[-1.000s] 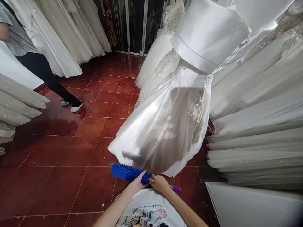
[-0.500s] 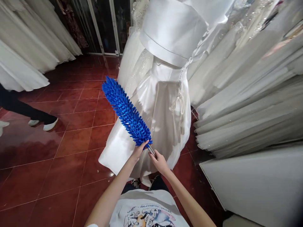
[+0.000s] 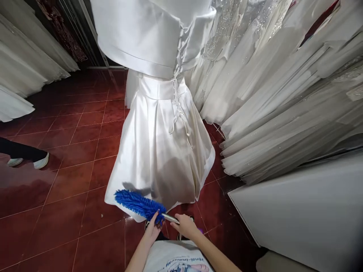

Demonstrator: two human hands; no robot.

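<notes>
A fluffy blue duster (image 3: 136, 204) with a metal handle lies nearly level, low in front of my body. My right hand (image 3: 187, 226) is wrapped round the handle. At the base of the blue fibres, my left hand (image 3: 154, 228) holds the duster with curled fingers, partly hidden by the fluff. Just beyond the duster stands a white satin dress (image 3: 159, 151) with a laced back and hanging ties. The duster's head overlaps the dress's lower hem in view; whether they touch, I cannot tell.
White tulle gowns (image 3: 255, 105) hang closely along the right, above a pale box-like panel (image 3: 306, 211). More white gowns (image 3: 25, 60) hang at the far left. A person's leg in dark trousers (image 3: 19, 148) shows at the left edge, on the red tiled floor (image 3: 70, 177).
Both hands have brought the duster down and closer to my body, from a raised slant to nearly level. The view has shifted, with the dress now further left and seen more from its laced back.
</notes>
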